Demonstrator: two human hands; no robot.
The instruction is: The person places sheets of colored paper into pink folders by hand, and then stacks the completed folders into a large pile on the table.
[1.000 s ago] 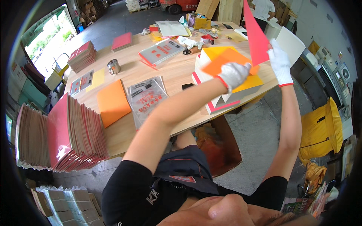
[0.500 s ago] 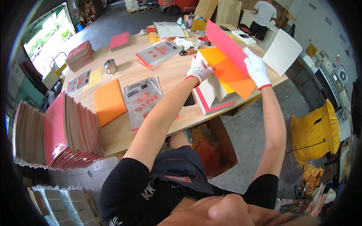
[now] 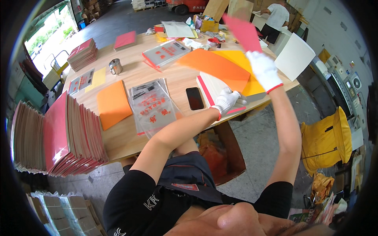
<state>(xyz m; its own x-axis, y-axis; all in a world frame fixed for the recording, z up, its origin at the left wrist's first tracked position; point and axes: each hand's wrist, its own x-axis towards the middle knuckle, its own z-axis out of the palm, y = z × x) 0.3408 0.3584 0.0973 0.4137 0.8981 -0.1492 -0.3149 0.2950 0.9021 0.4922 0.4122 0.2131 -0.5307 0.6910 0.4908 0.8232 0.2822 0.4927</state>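
My right hand [image 3: 263, 70], in a white knit glove, grips coloured paper sheets at the right of the table. A motion-blurred pink sheet [image 3: 243, 32] rises beyond it. An orange sheet [image 3: 218, 67] fans out to the left, over a yellow sheet [image 3: 255, 82]. Beneath them is a stack of white sheets [image 3: 209, 87] with a pink edge. My left hand [image 3: 227, 100], gloved too, is closed at the near part of this stack; whatever its fingers pinch is hidden. A black phone [image 3: 194, 98] lies left of the stack.
Clear plastic sleeves [image 3: 153, 106] and an orange folder [image 3: 114, 105] lie at left centre. A metal mug [image 3: 115, 67] stands behind them. Tall bundles of pink folders [image 3: 59, 133] fill the near left. A yellow fabric bin [image 3: 327, 141] stands right. Another person [image 3: 275, 19] is beyond the table.
My left hand has moved from the coloured sheets down to the near part of the white stack. The pink sheet has swung up and away; the orange sheet now sticks out leftward. The phone shows fully.
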